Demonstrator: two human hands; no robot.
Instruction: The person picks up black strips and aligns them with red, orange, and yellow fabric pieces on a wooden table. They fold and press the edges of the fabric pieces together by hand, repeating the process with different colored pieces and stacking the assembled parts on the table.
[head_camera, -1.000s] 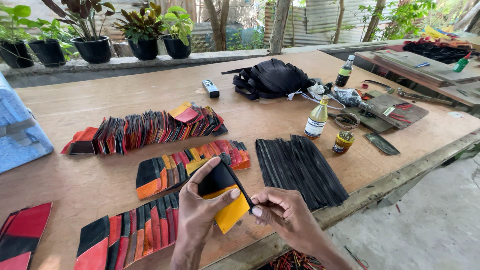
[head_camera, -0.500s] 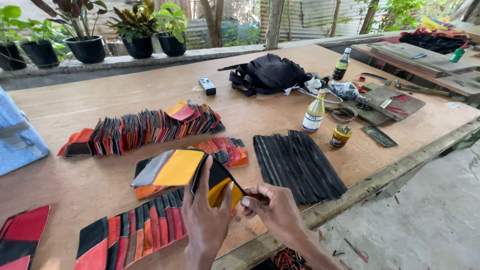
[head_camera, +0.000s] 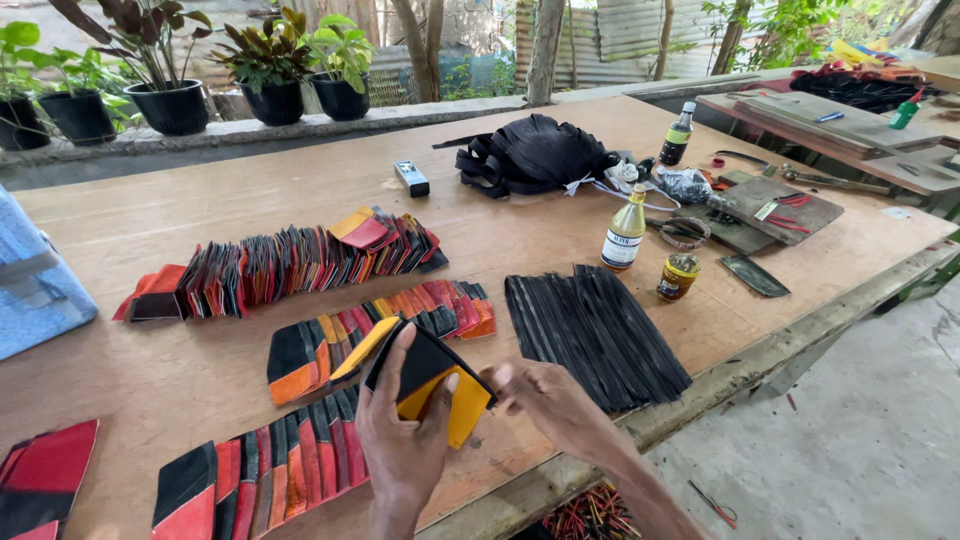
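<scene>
Gripping a folded black-and-yellow leather piece (head_camera: 430, 385) above the near edge of the long wooden workbench (head_camera: 200, 240), the left hand (head_camera: 405, 440) wraps it from below, thumb and fingers closed around its black face. The right hand (head_camera: 555, 405) meets it at the piece's right corner, fingertips pinched on the yellow edge. Just beyond the piece lies a fanned row of orange, red and black leather pieces (head_camera: 385, 330), and a second such row (head_camera: 270, 475) sits to the left of the wrist. To the right of the hands rests a flat stack of thin black strips (head_camera: 595, 335). Farther back stretches a long overlapping row of dark red and black pieces (head_camera: 290, 265). A small amber jar (head_camera: 679, 277) and a pale yellow bottle (head_camera: 625, 230) stand past the strips, with a black bundle of straps (head_camera: 535, 155) behind them.
</scene>
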